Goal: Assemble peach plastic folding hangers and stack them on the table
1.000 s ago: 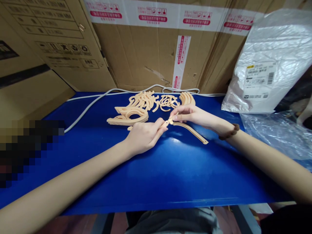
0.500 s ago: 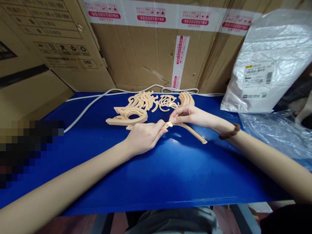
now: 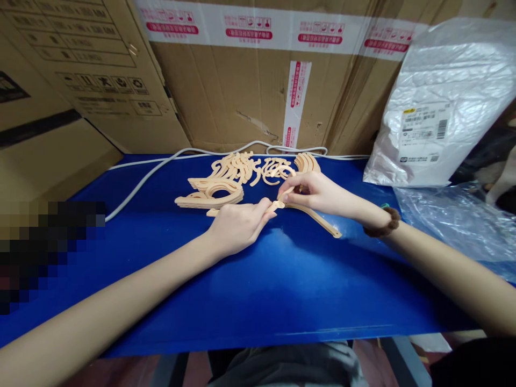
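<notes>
I have the left hand (image 3: 238, 228) gripping a slat (image 3: 278, 205), long axis pointing to the right hand (image 3: 316, 189), which pinches a piece (image 3: 285, 195) (mostly hidden) by its tip.

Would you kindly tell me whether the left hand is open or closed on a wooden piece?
Closed: the left hand is curled around a wooden piece, whose pale end juts out beyond the grip.

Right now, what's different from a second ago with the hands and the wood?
The right hand has turned slightly, and the small wooden piece in its fingers looks tilted differently. Nothing was visibly picked up or let go. The left hand kept gripping its wooden piece; the wood stack and white bag stayed put.
</notes>
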Demonstrator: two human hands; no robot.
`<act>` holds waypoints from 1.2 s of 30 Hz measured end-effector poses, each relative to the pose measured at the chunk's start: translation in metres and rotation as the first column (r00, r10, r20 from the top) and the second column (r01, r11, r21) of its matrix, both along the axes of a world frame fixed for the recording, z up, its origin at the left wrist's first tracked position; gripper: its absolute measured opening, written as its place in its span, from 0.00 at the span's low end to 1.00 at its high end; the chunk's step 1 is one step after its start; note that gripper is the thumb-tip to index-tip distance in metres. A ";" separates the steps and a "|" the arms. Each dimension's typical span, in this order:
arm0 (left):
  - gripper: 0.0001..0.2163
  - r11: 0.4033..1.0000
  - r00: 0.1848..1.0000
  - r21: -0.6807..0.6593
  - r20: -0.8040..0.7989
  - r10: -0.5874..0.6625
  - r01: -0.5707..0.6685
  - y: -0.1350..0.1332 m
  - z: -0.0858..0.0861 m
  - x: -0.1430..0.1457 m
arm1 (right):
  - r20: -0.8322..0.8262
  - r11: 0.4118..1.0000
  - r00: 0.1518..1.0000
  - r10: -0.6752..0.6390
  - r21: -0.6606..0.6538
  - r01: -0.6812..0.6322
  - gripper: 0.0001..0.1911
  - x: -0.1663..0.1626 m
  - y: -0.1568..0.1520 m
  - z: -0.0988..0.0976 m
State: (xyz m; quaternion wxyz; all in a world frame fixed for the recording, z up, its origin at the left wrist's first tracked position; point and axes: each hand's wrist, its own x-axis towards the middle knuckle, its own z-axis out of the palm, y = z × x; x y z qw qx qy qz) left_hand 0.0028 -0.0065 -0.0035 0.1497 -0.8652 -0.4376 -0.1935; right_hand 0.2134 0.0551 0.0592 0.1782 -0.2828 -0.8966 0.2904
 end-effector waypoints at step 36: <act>0.17 0.343 0.446 -0.670 0.714 0.540 0.658 0.003 0.015 0.009 | 0.378 0.772 0.829 -0.413 0.628 0.098 0.09 0.029 -0.034 -0.029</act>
